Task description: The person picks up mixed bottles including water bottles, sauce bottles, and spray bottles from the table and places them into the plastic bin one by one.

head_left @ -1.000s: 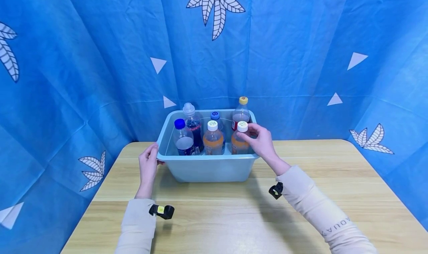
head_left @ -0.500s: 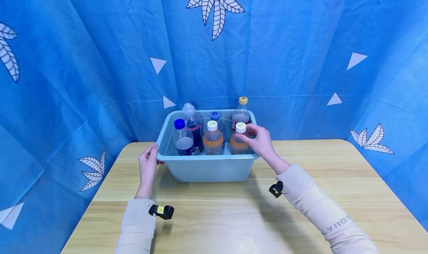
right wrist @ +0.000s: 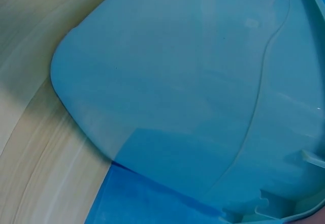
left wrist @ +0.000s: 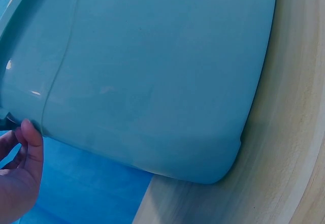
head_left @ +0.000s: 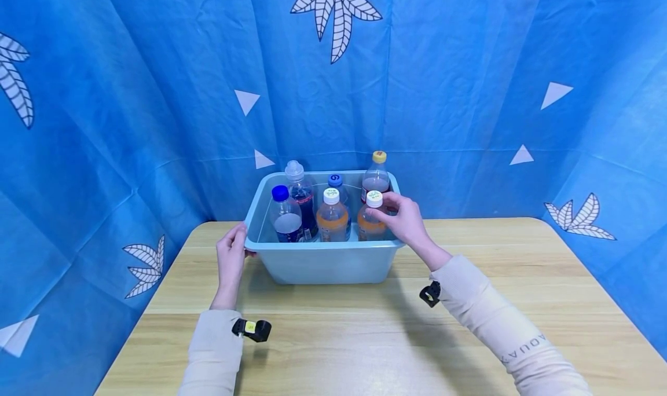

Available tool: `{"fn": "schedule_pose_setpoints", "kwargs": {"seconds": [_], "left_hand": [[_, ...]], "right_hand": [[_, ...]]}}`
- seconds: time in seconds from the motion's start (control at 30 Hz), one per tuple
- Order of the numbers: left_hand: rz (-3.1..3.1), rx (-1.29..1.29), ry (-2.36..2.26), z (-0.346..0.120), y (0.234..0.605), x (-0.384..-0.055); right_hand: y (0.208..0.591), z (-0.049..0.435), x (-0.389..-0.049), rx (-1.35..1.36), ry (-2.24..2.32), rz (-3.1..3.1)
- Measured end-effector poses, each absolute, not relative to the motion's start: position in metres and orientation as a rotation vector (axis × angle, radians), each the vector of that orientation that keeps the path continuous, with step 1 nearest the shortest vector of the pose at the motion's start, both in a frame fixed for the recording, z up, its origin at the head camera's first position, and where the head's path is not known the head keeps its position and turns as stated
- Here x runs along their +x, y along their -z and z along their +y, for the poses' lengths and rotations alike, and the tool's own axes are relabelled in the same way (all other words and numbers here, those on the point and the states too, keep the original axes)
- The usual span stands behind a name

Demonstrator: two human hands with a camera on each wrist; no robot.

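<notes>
In the head view, a light blue plastic bin (head_left: 328, 266) holds several drink bottles. My left hand (head_left: 230, 254) grips the bin's rim at its left front corner; the left wrist view also has this hand (left wrist: 23, 178) with fingers at the rim. Thumb and fingers of my right hand (head_left: 407, 219) pinch the upper part of a white-capped bottle (head_left: 371, 228) with an orange band, standing inside at the right front. Its lower part is hidden by the bin's front wall. The right wrist view mostly takes in the bin's outer wall (right wrist: 167, 82).
Beside the held bottle stands another white-capped bottle (head_left: 331, 219). Behind are a yellow-capped bottle (head_left: 376, 179) and a blue-capped one (head_left: 335, 180). Two more, a dark-blue-capped bottle (head_left: 286, 216) and a clear-topped bottle (head_left: 302, 196), stand left. A blue curtain (head_left: 443, 95) hangs behind the wooden table (head_left: 333, 338).
The white-capped bottle under my right hand has shifted slightly left, with the fingers following a little. My left hand and the bin have stayed in place.
</notes>
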State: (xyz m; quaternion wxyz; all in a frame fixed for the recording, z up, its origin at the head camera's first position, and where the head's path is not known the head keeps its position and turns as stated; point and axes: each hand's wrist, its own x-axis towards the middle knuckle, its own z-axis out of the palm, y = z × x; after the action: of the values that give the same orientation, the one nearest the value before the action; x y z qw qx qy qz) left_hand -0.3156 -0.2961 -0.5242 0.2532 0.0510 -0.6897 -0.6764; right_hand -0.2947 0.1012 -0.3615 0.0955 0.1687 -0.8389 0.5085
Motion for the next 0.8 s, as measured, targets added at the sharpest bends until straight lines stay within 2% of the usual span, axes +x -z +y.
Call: {"fn": "schedule_pose_setpoints", "kwargs": {"seconds": [0.03,0.13,0.23,0.27,0.37,0.43,0.47,0.8], "left_hand": [[-1.874,0.139,1.869,-0.288,0.506,-0.304],[-1.893,0.146,1.874,-0.285,0.5,-0.299],[-1.852,0.104,1.933,-0.271,0.476,-0.28],[-1.846,0.093,1.922,-0.279,0.491,-0.289],[-1.853,0.092,1.906,-0.28,0.494,-0.29],[-1.906,0.16,1.793,-0.296,0.526,-0.314],[-1.909,0.167,1.772,-0.297,0.53,-0.317],[-1.875,0.138,1.808,-0.302,0.537,-0.324]], "right_hand": [[0.362,0.101,-0.295,0.501,-1.508,-2.488],[0.362,0.102,-0.295,0.5,-1.507,-2.496],[0.363,0.102,-0.295,0.491,-1.5,-2.513],[0.363,0.102,-0.295,0.487,-1.497,-2.52],[0.362,0.102,-0.294,0.484,-1.494,-2.532],[0.362,0.102,-0.294,0.49,-1.494,-2.534],[0.361,0.102,-0.293,0.492,-1.496,-2.534],[0.359,0.104,-0.292,0.509,-1.502,-2.52]]}}
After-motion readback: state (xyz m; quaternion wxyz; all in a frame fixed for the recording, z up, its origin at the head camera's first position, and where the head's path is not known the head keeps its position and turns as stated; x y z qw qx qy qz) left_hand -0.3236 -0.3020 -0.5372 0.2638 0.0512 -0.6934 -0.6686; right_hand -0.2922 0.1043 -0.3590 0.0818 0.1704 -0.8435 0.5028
